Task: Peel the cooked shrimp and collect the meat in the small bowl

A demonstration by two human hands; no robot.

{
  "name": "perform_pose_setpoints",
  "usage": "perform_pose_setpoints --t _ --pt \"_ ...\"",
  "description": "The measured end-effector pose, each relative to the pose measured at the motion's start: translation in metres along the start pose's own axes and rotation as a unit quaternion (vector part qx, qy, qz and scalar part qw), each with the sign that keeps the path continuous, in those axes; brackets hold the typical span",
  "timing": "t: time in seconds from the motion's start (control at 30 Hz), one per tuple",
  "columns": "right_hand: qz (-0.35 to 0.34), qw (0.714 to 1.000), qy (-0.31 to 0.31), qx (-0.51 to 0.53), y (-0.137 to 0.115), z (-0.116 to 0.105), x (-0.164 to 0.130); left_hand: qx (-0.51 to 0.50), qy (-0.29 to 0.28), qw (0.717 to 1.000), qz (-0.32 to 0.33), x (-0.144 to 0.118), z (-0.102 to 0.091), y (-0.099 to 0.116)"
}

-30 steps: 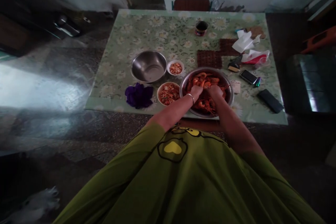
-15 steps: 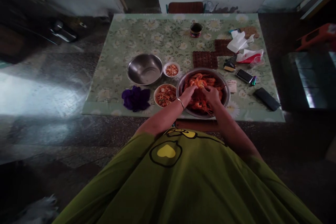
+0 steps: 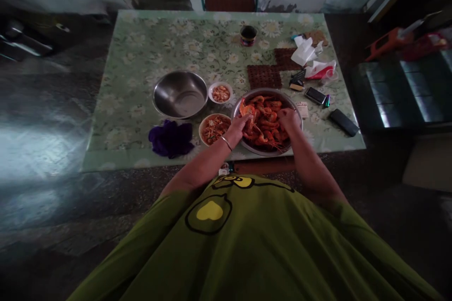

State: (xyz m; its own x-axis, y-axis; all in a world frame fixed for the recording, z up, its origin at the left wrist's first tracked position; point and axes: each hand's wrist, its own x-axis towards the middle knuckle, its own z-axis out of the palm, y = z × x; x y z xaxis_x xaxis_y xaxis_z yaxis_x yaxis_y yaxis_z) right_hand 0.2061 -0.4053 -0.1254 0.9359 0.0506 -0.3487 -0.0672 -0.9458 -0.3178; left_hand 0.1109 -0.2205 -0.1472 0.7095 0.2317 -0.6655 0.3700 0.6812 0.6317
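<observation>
Over the near edge of the bench (image 3: 141, 56), I have both hands down in a wide steel bowl (image 3: 295, 112) heaped with whole cooked shrimp (image 3: 266, 120). My left hand (image 3: 239, 124), with a thin bangle (image 3: 226, 142) at the wrist, sits at the bowl's left rim, its fingers curled around 1 shrimp (image 3: 246, 109) that sticks up above the pile. My right hand (image 3: 288, 118) rests on the right side of the heap with fingers bent into the shrimp; I cannot tell whether it has closed on any of them.

Just left of the big bowl stands a small bowl of shells (image 3: 214, 128), touching or nearly touching its rim. Behind that is a smaller white dish of peeled shrimp (image 3: 221, 92), and further left an empty steel bowl (image 3: 180, 94). A purple cloth (image 3: 171, 137) lies bunched near the bench edge, below the empty bowl. Behind the shrimp bowl lie 2 dark brown mats (image 3: 264, 76), with a dark cup (image 3: 248, 35) further back. To the right I see crumpled white tissue (image 3: 304, 51), a phone (image 3: 315, 96) and a black case (image 3: 343, 122) near the corner. My green shirt (image 3: 247, 244) fills the lower view.
</observation>
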Motion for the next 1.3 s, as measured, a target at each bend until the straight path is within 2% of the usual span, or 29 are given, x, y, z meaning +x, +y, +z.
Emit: perform_pose_setpoints --t 0.1,0.2,0.27,0.37,0.5,0.67,0.8,1.0,1.1,1.2,1.3 --pt "0.017 0.993 -0.061 -0.101 -0.003 0.005 0.021 0.012 -0.029 0.999 -0.009 -0.003 -0.006 0.006" --pt "0.015 0.992 -0.067 -0.107 -0.010 0.013 0.026 0.024 -0.056 0.998 0.000 -0.007 -0.012 0.010" --pt "0.024 0.996 -0.047 -0.076 -0.011 0.012 0.021 0.026 -0.071 0.997 0.026 -0.009 -0.015 0.012" --pt "0.034 0.999 0.020 -0.022 -0.012 -0.005 0.004 0.052 -0.067 0.993 0.085 -0.009 -0.012 0.018" --pt "0.002 0.993 0.108 0.044 -0.026 -0.036 -0.024 0.124 -0.044 0.978 0.163 -0.009 0.008 0.026" --pt "-0.011 0.985 0.122 0.119 -0.055 -0.051 -0.047 0.210 -0.047 0.955 0.202 -0.018 0.033 0.028" --pt "-0.005 0.983 0.123 0.133 -0.072 -0.045 -0.053 0.177 -0.094 0.959 0.201 -0.021 0.034 0.027" --pt "-0.048 0.986 0.122 0.103 -0.101 -0.038 -0.057 0.140 -0.088 0.965 0.202 -0.022 0.021 0.038" --pt "-0.095 0.980 0.116 0.129 -0.121 -0.032 -0.055 0.076 -0.115 0.971 0.196 -0.023 0.011 0.052" --pt "-0.139 0.956 0.066 0.250 -0.144 -0.026 -0.056 0.023 -0.149 0.969 0.198 -0.023 -0.013 0.082" --pt "-0.143 0.908 -0.001 0.395 -0.158 -0.022 -0.060 0.032 -0.118 0.970 0.211 -0.016 -0.056 0.129"
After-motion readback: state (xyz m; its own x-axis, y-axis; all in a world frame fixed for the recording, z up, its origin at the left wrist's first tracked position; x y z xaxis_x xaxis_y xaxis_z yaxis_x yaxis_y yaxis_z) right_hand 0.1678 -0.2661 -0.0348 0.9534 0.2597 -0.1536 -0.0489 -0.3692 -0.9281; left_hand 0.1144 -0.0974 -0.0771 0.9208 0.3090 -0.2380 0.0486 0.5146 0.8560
